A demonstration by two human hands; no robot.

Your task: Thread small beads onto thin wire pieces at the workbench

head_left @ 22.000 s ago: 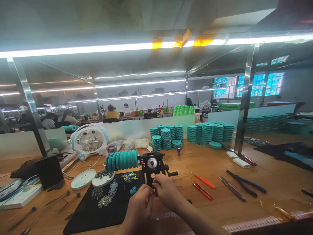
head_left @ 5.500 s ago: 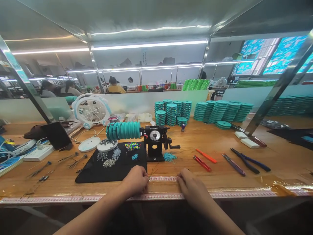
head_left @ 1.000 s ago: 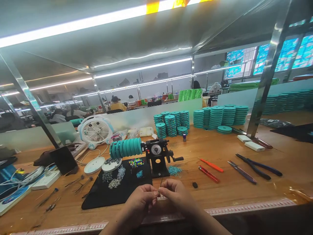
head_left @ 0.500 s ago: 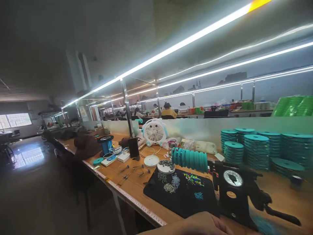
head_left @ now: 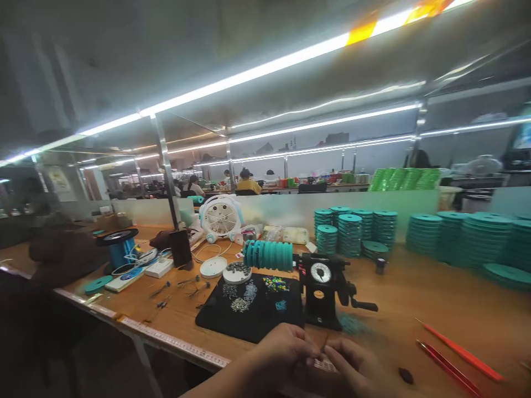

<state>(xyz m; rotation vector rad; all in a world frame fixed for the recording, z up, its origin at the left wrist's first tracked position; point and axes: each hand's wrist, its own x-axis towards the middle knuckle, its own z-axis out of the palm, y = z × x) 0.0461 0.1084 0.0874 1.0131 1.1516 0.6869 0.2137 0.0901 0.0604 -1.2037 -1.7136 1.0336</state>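
At the bottom of the view my left hand (head_left: 288,349) and my right hand (head_left: 354,362) are close together at the table's front edge. Both have their fingertips pinched, and a thin dark thing seems to show between them, too small and blurred to name. Under the fingers shows a strip with printed marks (head_left: 324,365). Just beyond lies a black mat (head_left: 259,326) with small piles of metal bits, clear bits, colourful beads (head_left: 276,284) and blue pieces (head_left: 281,305). Behind my hands stands a black hand-crank winder (head_left: 321,293) with teal spools (head_left: 269,255) on its shaft.
Red tweezers (head_left: 448,367) and a red-handled tool (head_left: 464,351) lie at right near a dark lump (head_left: 406,376). Stacks of teal spools (head_left: 350,237) line the back. A white fan (head_left: 221,217), a blue wire spool (head_left: 120,251) and round white dishes (head_left: 213,267) stand left. People sit farther off.
The view has swung right, bringing the tweezers and more spool stacks into sight. Before, one hand showed at the bottom edge; now both are visible, fingertips together.
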